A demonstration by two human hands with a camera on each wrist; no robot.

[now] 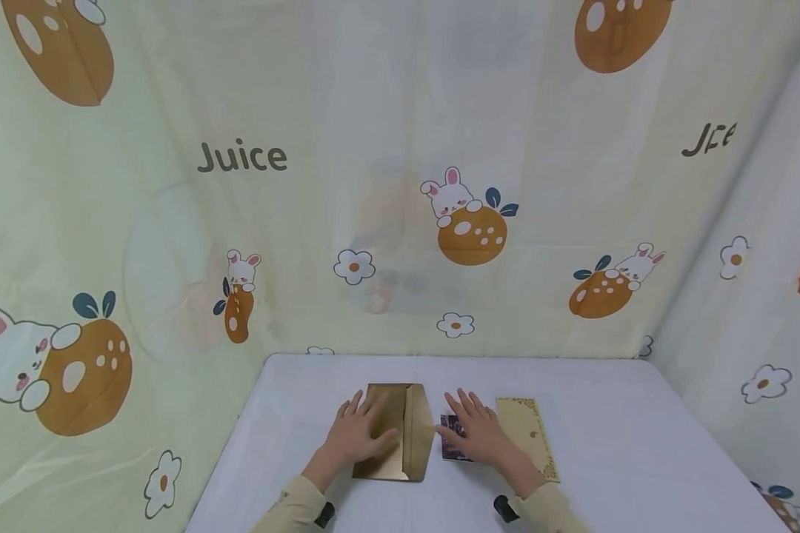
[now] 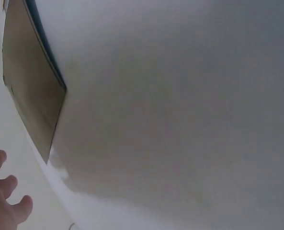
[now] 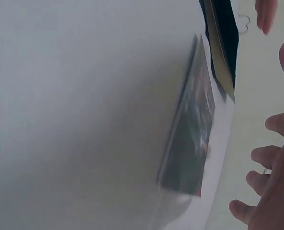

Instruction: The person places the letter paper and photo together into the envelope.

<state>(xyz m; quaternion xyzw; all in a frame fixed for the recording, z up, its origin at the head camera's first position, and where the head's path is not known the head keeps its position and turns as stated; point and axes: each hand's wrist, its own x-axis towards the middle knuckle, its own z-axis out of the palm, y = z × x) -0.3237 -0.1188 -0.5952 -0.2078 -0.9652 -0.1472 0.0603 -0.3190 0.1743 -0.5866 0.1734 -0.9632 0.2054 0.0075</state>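
A gold envelope point(image 1: 418, 437) lies on the white table with its pointed flap spread out to the right. My left hand point(image 1: 360, 433) is over the envelope's left part, fingers spread; the left wrist view has this hand point(image 2: 3, 191) raised above the table near the envelope point(image 2: 34, 81). Fingers extended, my right hand point(image 1: 480, 435) hovers over a small dark picture card point(image 1: 452, 448) and partly covers it. From the right wrist, the glossy picture card point(image 3: 189, 139) appears below the raised hand point(image 3: 276, 172). Neither hand holds anything.
A cream card point(image 1: 532, 437) with an ornate brown border lies to the right of the picture card, partly behind the right hand and wrist. Behind the table point(image 1: 607, 414) hangs a pale curtain point(image 1: 373, 111) printed with rabbits and oranges.
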